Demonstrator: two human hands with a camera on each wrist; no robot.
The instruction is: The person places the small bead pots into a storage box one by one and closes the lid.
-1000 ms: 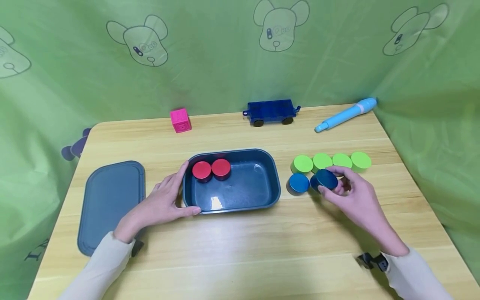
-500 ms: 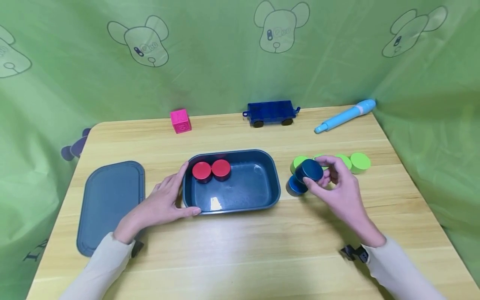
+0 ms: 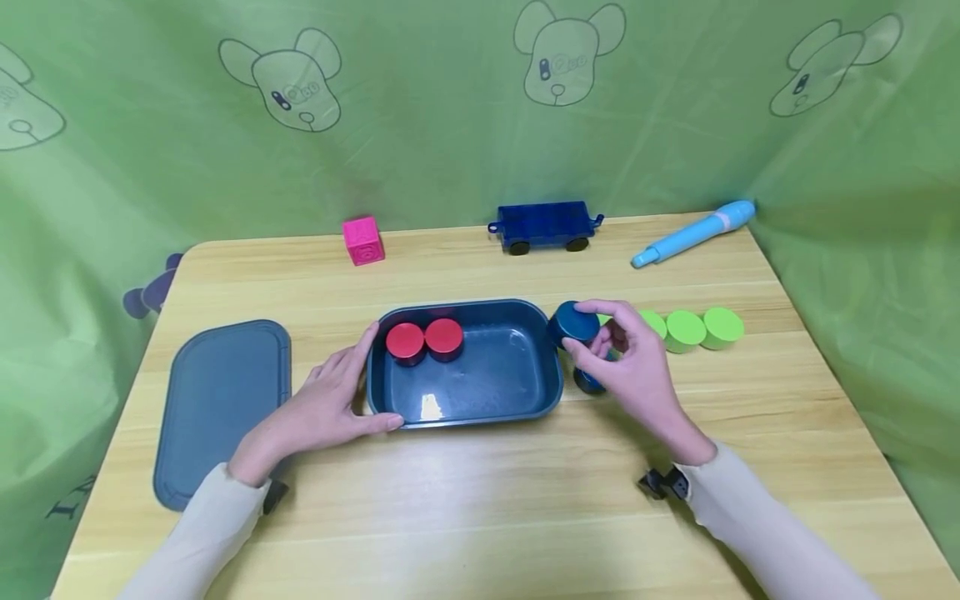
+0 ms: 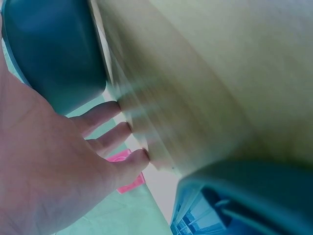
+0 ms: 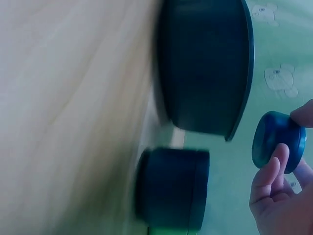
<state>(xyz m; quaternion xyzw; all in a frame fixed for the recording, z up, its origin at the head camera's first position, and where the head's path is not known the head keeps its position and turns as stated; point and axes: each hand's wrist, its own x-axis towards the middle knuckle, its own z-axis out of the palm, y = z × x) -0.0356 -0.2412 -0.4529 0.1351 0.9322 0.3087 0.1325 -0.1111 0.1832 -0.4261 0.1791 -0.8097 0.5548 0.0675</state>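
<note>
My right hand (image 3: pixel 637 367) pinches a small blue round tin (image 3: pixel 576 322) between thumb and fingers, raised at the right end of a dark blue plastic box (image 3: pixel 495 379). In the right wrist view this held tin (image 5: pixel 268 139) is tilted, off the table. A second blue tin (image 3: pixel 588 383) stands on the table below my right hand, partly hidden by it. My left hand (image 3: pixel 322 408) rests against the box's left end, thumb along the front rim and fingers extended along the side. Two red tins (image 3: pixel 405 342) stand side by side in the box's back left part.
Several green tins (image 3: pixel 684 332) stand in a row on the right, partly behind my right hand. The box's flat lid (image 3: pixel 225 400) lies left. Along the back are a pink cube (image 3: pixel 363 242), a blue toy wagon (image 3: pixel 545 226) and a light blue pen-shaped thing (image 3: pixel 693 236).
My right hand has lifted the blue tin and carried it left, past the second blue tin, to the box's right rim. The left hand, the box and the red tins have stayed put.
</note>
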